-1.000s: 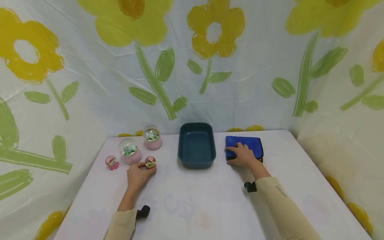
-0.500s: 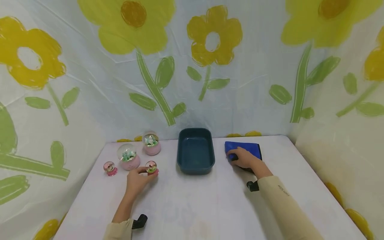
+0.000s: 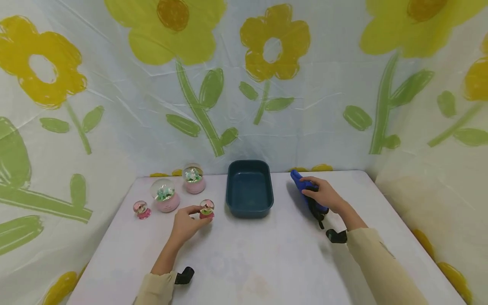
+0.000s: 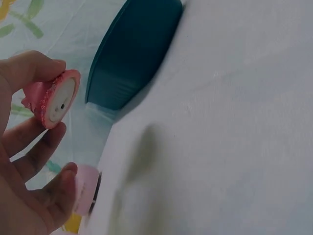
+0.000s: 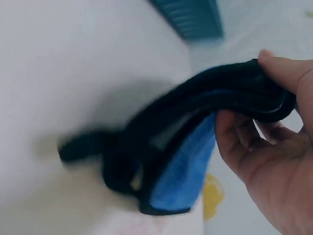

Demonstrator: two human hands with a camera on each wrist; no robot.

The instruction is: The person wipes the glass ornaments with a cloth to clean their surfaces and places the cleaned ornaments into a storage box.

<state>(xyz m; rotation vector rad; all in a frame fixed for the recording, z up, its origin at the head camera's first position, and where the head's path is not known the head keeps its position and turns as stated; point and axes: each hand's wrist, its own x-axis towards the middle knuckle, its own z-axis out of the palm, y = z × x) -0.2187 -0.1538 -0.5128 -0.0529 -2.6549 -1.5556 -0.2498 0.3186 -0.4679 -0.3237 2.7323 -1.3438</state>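
My left hand (image 3: 187,226) pinches a small snow globe (image 3: 207,206) with a pinkish-red base, between thumb and fingers. The left wrist view shows the pale underside of its base (image 4: 61,100), raised off the table. On the right side, my right hand (image 3: 324,195) grips a folded blue cloth (image 3: 311,205) with black edging. Lifted and bent, the cloth (image 5: 183,166) droops below the fingers in the right wrist view, its lower end blurred. Between the hands stands a dark teal rectangular bin (image 3: 249,212), just right of the held globe.
Two larger snow globes with pink bases, one nearer (image 3: 165,197) and one farther back (image 3: 193,180), stand at the back left. Another small snow globe (image 3: 142,209) is beside them. A flower-printed sheet (image 3: 244,140) hangs behind the white table (image 3: 244,258).
My left hand has lifted the small snow globe and carried it right, toward the bin. My right hand has picked up the cloth, which lay flat and now hangs folded from the fingers.
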